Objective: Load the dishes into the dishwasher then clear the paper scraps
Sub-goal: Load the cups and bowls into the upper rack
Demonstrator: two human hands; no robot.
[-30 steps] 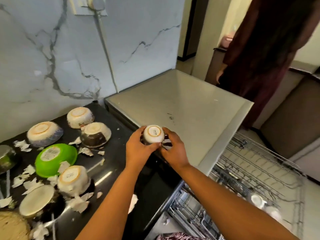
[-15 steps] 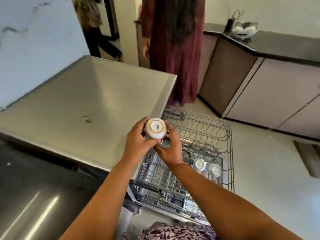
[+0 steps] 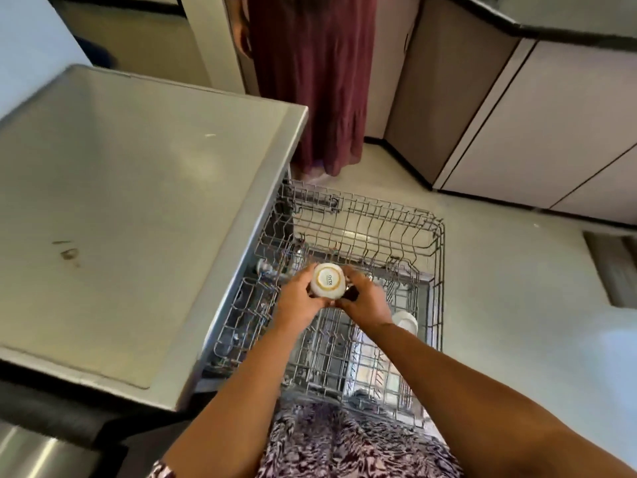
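I'm holding a small white bowl (image 3: 327,280) upside down, base up; gold ring with small print, too blurred to read. My left hand (image 3: 299,303) and right hand (image 3: 364,302) are both gripping it, over the pulled-out dishwasher rack (image 3: 396,222). Another white dish (image 3: 406,321) is sitting in the rack.

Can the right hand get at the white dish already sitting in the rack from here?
Probably not yet: the right hand helps the left hand hold the upturned bowl. The white dish lies just beside its wrist, nothing between.
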